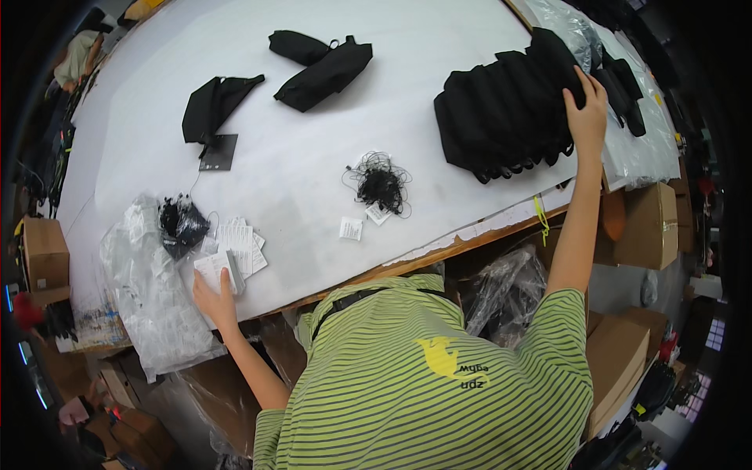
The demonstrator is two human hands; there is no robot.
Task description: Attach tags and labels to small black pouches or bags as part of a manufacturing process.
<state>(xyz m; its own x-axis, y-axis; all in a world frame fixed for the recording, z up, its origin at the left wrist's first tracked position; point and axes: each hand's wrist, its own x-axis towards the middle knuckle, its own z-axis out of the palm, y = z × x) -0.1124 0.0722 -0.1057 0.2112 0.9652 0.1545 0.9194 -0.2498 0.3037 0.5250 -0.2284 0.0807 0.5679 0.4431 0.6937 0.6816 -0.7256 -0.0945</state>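
My left hand (216, 299) is closed around a thick stack of white printed cards (216, 268) near the table's front left edge. Loose white printed slips (241, 241) lie just beyond it, beside a bundle of black tags with cords (182, 222). At the far right, my right hand (587, 113) grips the end of a row of black fabric pouches (501, 113) packed side by side. The fingers curl over the last pouch, and its exact hold is partly hidden. A tangle of black cords (378, 185) lies mid-table, with a small white label (351, 229) near it.
Crumpled clear plastic bags (153, 290) hang over the front left corner. Farther back lie two crossed black pouches (325, 74) and another pouch (211, 110) with a dark square card (218, 153). Clear plastic (642, 153) covers the right side. Cardboard boxes (646, 227) stand beyond the table.
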